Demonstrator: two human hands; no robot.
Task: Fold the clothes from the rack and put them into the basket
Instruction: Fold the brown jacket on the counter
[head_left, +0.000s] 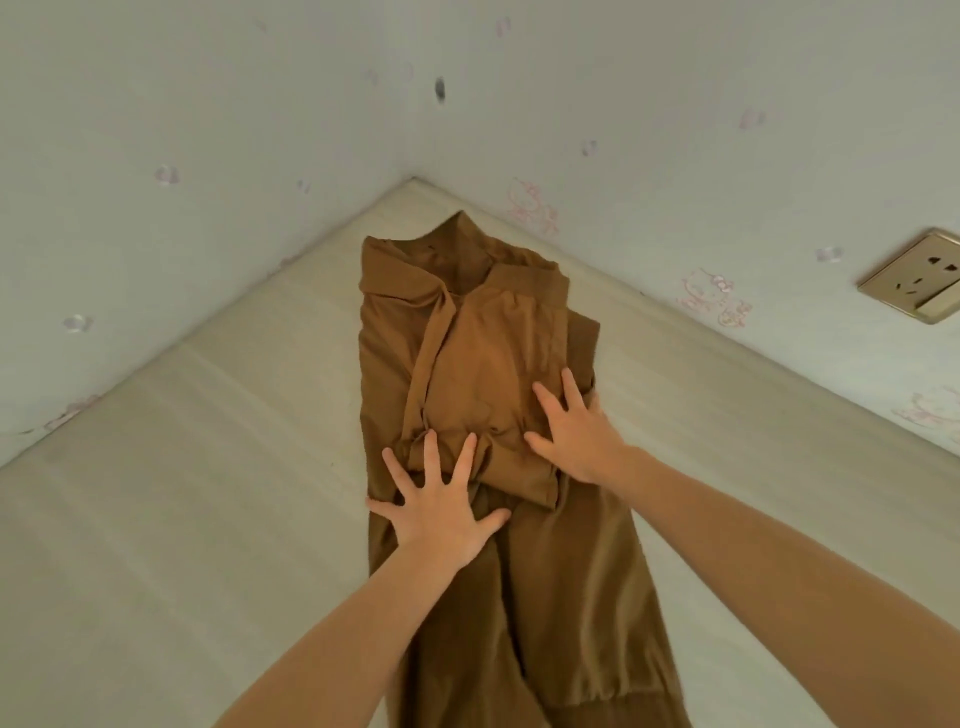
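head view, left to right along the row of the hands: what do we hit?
bare mattress surface → left hand, flat on the brown garment → right hand, also flat on it → wall socket

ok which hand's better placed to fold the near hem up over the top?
Probably left. The left hand lies flat lower on the brown garment, closer to its near end; the right hand presses the folded sleeves farther up.

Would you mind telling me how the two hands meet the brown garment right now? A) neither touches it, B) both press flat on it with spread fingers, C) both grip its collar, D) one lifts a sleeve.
B: the left hand and right hand both lie palm-down with fingers spread on the brown garment, which lies flat on the pale surface.
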